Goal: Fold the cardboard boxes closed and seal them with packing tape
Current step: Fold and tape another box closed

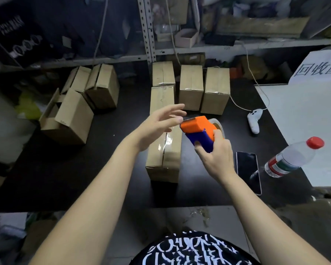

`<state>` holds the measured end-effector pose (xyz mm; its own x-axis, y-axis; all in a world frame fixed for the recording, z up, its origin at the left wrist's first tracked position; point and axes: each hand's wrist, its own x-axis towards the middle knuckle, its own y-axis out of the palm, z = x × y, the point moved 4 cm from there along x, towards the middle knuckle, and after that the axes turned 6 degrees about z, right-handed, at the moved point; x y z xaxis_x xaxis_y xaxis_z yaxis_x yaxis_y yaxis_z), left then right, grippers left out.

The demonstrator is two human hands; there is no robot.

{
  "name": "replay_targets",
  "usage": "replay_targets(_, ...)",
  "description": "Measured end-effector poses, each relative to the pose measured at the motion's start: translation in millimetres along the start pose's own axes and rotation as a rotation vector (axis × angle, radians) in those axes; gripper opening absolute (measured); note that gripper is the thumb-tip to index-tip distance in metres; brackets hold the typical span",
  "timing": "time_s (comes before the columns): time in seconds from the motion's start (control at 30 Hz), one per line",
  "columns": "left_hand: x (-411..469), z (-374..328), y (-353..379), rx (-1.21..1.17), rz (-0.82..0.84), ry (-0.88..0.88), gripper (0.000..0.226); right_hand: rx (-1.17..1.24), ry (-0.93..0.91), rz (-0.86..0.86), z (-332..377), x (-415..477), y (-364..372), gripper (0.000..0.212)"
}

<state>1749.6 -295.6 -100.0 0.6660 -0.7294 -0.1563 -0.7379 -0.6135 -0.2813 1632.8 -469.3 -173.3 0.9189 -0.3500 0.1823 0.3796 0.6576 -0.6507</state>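
A closed cardboard box [163, 157] with clear tape along its top seam stands on the black table [69, 175] in front of me. My right hand [215, 155] grips an orange and blue tape dispenser [200, 131], held above the box's far right edge. My left hand [159, 125] hovers open above the box, fingers spread, fingertips close to the dispenser's front. Three taped boxes [191, 87] stand in a row behind. To the left lie boxes with open flaps [69, 119].
A phone [247, 170] lies right of the box. A water bottle [292, 157] lies on a white surface at the right. A white controller [254, 121] with its cable sits behind the dispenser. Metal shelving [147, 29] with clutter runs along the back.
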Motion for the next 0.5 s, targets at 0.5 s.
replay_targets(0.5, -13, -26, -9, -0.019, 0.120, 0.173, 0.018, 0.112, -0.274, 0.012, 23, -7, -10, 0.052)
